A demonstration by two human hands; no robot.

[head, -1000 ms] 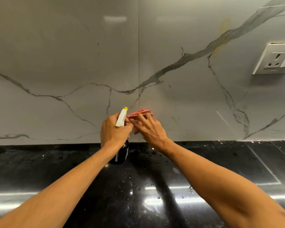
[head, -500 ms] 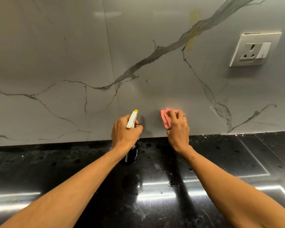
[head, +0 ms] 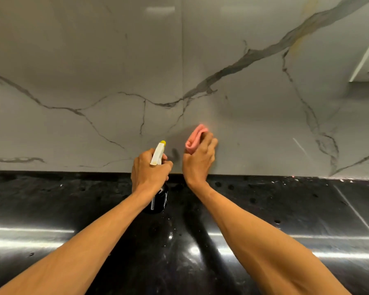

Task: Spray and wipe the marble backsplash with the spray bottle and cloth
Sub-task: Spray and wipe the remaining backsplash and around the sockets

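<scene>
The grey marble backsplash (head: 232, 67) with dark veins fills the upper view. My left hand (head: 149, 171) grips the spray bottle (head: 158, 154), which has a white head with a yellow nozzle tip and a dark body below my wrist. Its nozzle points toward the wall. To its right, my right hand (head: 198, 158) holds a folded pink cloth (head: 195, 139) against the lower part of the marble, just above the counter. The cloth's lower part is hidden by my fingers.
A glossy black stone counter (head: 296, 209) with water droplets runs below the wall. A white wall socket (head: 366, 60) sits at the upper right edge. A faint yellowish stain (head: 300, 39) marks the marble near the big vein.
My right hand with the cloth has slid left along the wall, closer to the bottle, and the cloth now tilts up. The view has shifted left, pushing the socket to the edge.
</scene>
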